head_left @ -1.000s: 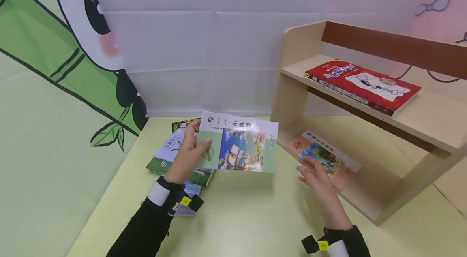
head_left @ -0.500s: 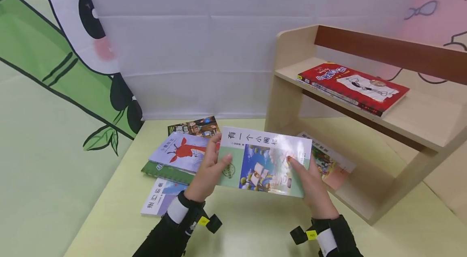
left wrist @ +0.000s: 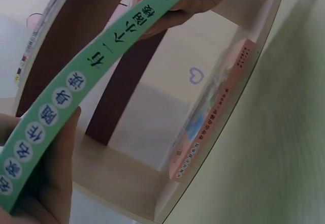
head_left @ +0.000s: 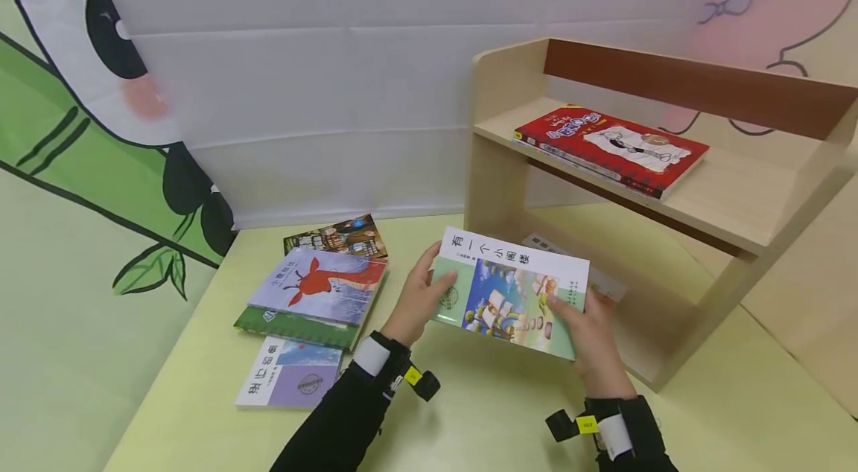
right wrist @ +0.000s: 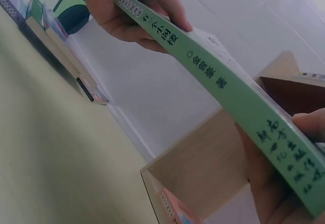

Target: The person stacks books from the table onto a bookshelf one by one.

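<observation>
A book point(head_left: 516, 286) with a white and green cover and a blue picture is held face up above the table, in front of the shelf. My left hand point(head_left: 421, 297) grips its left end, thumb on the cover. The right hand point(head_left: 593, 342) grips the other end, its thumb also on top. Both wrist views show the green spine point(left wrist: 61, 97), with fingers point(right wrist: 274, 183) underneath. Behind the book, a small wooden shelf point(head_left: 499, 182) carries a red book point(head_left: 613, 148) on its upper board. An orange-pink book point(left wrist: 213, 112) lies on the lower board, mostly hidden in the head view.
Several books lie in a loose pile at the left of the table point(head_left: 181, 397): a giraffe book point(head_left: 328, 282), a green one point(head_left: 295, 327), a purple and white one point(head_left: 291, 375) and a dark one point(head_left: 342, 235). A white printed backdrop point(head_left: 302, 85) hangs behind.
My left hand has carried the book rightward, and the right hand has come off the lower shelf's book and now grips the held book's right end. The head view has turned somewhat right.
</observation>
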Demonstrator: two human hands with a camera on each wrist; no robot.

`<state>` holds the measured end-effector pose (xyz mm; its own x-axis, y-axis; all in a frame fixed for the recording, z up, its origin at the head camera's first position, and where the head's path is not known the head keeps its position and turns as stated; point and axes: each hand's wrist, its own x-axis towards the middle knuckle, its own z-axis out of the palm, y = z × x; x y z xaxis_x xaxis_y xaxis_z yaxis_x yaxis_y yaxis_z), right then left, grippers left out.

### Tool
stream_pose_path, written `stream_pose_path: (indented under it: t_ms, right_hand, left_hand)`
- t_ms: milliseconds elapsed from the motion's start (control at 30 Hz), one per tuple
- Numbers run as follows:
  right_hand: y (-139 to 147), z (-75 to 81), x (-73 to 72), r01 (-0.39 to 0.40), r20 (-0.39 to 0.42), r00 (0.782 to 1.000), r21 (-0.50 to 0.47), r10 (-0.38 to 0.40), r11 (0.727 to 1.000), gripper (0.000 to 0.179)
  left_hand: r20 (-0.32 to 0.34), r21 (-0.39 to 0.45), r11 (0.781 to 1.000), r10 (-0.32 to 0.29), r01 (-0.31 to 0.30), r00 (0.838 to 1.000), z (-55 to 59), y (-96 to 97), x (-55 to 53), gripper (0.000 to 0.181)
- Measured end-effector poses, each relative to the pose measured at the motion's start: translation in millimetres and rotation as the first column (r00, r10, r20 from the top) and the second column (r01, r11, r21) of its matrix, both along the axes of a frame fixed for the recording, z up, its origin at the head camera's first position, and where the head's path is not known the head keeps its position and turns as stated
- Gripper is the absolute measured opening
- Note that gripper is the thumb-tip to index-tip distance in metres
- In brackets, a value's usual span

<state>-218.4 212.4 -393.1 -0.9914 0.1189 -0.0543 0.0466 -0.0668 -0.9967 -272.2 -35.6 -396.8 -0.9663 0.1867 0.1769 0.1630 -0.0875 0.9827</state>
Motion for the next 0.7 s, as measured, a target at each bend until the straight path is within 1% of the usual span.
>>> stream_pose_path:
  t_ms: [100, 167, 267, 333, 400, 467, 533, 600, 700]
  right_hand:
    - [10.1, -5.0, -4.0, 0.063, 0.033, 0.997, 0.015, -0.063, 0.998, 0.047]
    - [16.2, -8.1, -6.5, 0.104, 0.047, 0.993, 0.026, -0.105, 0.994, 0.048]
    - [25.6, -12.5, -11.3, 0.156, 0.047, 0.986, 0.036, -0.157, 0.987, 0.050]
    - [31.7, -14.3, -15.4, 0.184, 0.037, 0.982, 0.035, -0.186, 0.982, 0.051]
    - [37.5, -15.2, -19.4, 0.209, 0.014, 0.978, 0.038, -0.210, 0.977, 0.050]
    - [42.1, -14.7, -23.7, 0.233, -0.016, 0.972, 0.042, -0.233, 0.972, 0.050]
    - [46.3, -13.5, -28.5, 0.259, -0.067, 0.964, 0.036, -0.257, 0.965, 0.054]
    - [50.0, -12.2, -33.7, 0.292, -0.109, 0.951, 0.021, -0.288, 0.956, 0.058]
    - [54.6, -11.5, -42.5, 0.352, -0.147, 0.926, 0.002, -0.347, 0.936, 0.061]
  left_hand:
    - [-0.013, -0.070, 0.997, 0.015, -0.016, 1.000, -4.8, 17.5, -18.4, 0.055]
    - [-0.028, -0.127, 0.991, 0.025, -0.028, 0.999, -5.4, 28.6, -29.5, 0.054]
    - [-0.070, -0.227, 0.972, 0.049, -0.064, 0.996, -5.8, 45.4, -47.0, 0.051]
    - [-0.088, -0.268, 0.960, 0.061, -0.082, 0.994, -6.4, 56.3, -57.8, 0.047]
    - [-0.091, -0.287, 0.953, 0.075, -0.098, 0.993, -7.4, 66.7, -67.3, 0.044]
    - [-0.074, -0.288, 0.952, 0.091, -0.109, 0.993, -8.0, 75.9, -74.4, 0.042]
    - [-0.073, -0.293, 0.948, 0.112, -0.129, 0.991, -10.0, 84.2, -81.1, 0.040]
    - [-0.094, -0.304, 0.941, 0.123, -0.146, 0.988, -13.7, 92.2, -88.2, 0.040]
    - [-0.129, -0.330, 0.933, 0.106, -0.144, 0.986, -20.2, 103.9, -97.3, 0.044]
